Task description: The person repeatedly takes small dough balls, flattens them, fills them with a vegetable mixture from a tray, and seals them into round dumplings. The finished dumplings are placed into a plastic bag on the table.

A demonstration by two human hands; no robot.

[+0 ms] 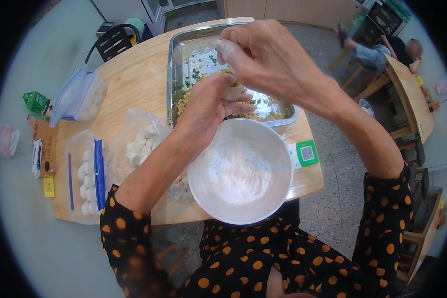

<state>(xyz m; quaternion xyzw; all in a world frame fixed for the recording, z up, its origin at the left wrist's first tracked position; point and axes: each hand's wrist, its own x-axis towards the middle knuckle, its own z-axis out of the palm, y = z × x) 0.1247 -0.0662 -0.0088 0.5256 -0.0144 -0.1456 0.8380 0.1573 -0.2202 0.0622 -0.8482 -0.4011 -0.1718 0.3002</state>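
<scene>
My left hand [212,100] cups a small piece of dough [232,92] with crumbly filling showing at its top, above the metal tray's near side. Just over it, my floury right hand [251,54] is closed in a pinch around what looks like a thin utensil [233,36]; most of it is hidden by the fingers. Behind and below both hands lies a rectangular metal tray [293,116] with scattered yellowish filling and chopped greens. A white bowl [199,178] holding white flour stands nearest my body, below my hands.
Left of the bowl are a plastic bag [139,143] of white dough balls and a lidded plastic container [82,186] of them. Another container [91,100] has its blue-edged lid raised. A green card [307,153] bears a printed code. A person [398,52] sits at the far-right table.
</scene>
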